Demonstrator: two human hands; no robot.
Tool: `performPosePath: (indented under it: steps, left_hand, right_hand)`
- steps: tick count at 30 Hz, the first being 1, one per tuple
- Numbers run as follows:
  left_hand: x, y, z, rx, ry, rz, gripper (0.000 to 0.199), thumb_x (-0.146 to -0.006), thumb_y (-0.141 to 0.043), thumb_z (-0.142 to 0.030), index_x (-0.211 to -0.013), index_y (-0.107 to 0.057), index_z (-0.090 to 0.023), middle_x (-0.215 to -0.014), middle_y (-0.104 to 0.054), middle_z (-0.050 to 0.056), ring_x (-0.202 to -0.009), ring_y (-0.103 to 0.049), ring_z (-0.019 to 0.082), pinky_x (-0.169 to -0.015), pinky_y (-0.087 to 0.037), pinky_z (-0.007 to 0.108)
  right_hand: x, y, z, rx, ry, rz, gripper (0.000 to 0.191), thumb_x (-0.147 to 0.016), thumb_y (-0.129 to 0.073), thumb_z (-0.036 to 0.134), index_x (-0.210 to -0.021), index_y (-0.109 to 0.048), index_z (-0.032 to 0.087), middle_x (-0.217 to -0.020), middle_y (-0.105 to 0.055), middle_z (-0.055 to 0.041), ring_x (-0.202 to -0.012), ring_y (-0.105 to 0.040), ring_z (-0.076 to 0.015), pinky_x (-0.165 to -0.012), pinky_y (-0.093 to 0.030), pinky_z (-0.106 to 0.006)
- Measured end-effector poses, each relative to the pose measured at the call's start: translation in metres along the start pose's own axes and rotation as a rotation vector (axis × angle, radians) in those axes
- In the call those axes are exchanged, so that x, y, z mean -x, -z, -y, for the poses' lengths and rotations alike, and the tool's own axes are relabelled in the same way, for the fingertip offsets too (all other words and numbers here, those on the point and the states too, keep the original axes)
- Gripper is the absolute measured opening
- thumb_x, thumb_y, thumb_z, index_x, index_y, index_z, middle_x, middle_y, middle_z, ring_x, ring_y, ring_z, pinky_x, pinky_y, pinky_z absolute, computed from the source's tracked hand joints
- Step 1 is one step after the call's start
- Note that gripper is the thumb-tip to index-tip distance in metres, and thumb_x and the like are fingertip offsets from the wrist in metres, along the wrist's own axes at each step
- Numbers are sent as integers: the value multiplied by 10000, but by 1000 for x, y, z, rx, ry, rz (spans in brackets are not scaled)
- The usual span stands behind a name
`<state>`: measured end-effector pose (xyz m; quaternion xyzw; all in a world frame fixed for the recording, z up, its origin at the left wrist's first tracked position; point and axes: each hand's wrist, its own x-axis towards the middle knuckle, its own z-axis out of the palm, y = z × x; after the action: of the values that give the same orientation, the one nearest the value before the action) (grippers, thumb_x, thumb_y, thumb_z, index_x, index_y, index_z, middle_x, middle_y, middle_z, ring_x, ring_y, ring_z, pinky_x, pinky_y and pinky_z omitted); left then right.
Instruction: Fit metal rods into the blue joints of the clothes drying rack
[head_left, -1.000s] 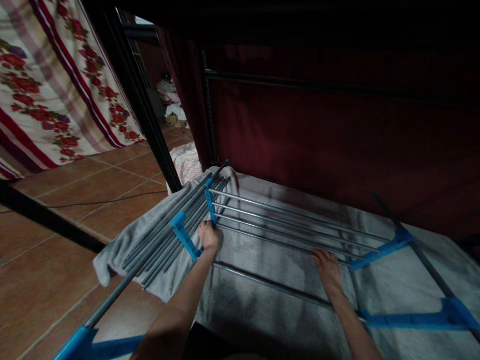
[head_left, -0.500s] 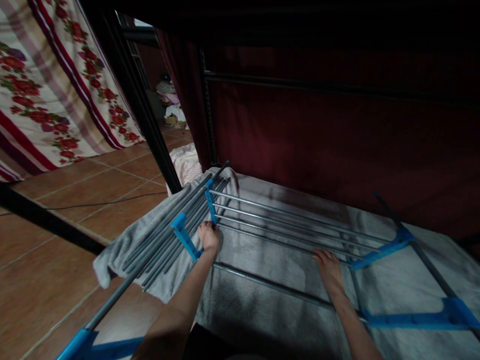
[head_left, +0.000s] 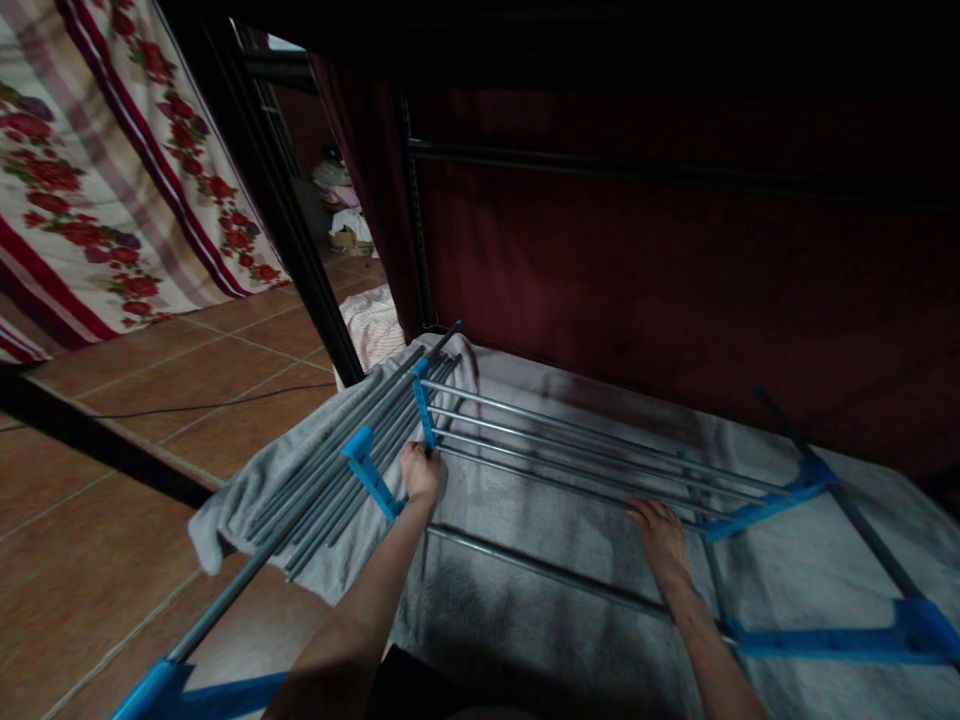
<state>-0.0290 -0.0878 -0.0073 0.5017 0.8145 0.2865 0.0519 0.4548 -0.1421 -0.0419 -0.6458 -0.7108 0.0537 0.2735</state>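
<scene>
A rack of grey metal rods with blue plastic brackets lies across a grey blanket (head_left: pixel 540 625). My left hand (head_left: pixel 421 470) is closed at the lower end of the left blue bracket (head_left: pixel 423 405), where the nearest rod meets it. Farther right, my right hand (head_left: pixel 661 535) has its fingers curled over that nearest metal rod (head_left: pixel 540 480), close to the right blue bracket (head_left: pixel 772 505). Its fingertips are partly hidden. Below the hands runs a thicker metal tube (head_left: pixel 547 570). Another blue bracket (head_left: pixel 367 470) sits on the pole left of my left hand.
Several loose metal rods (head_left: pixel 337 490) lie side by side on the blanket's left part. A black metal frame post (head_left: pixel 292 210) stands at the left, with a dark red curtain (head_left: pixel 637 290) behind. A cable (head_left: pixel 217 403) crosses the tiled floor (head_left: pixel 142 470).
The right bracket and its pole have shifted slightly right. My left hand and the left bracket have moved a little right too. Both hands keep their places on the rack.
</scene>
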Motion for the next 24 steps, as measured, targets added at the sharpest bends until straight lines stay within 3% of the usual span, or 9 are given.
performPosePath:
  steps: [13,24]
  left_hand:
    - [1,-2,1,29,-34,-15,106,-839,-552,-181,-874,-651,-168,-983,-647,125,-1015,-616,262,-943,-464,382]
    - [-4,-6,-2,50,-6,-33,151,-828,-541,-314,-789,-640,-208,-881,-639,103,-974,-625,282,-913,-473,384]
  right_hand:
    - [-1,4,8,-28,-17,-14,324,-914,-441,338,-1014,-730,230,-1046,-718,-114,-1040,-632,-323,-1002,-430,-464]
    - [-1,-5,0,-16,20,-59,321,-922,-450,332,-1025,-736,231,-1057,-717,-101,-1038,-633,-301,-1000,-470,-472]
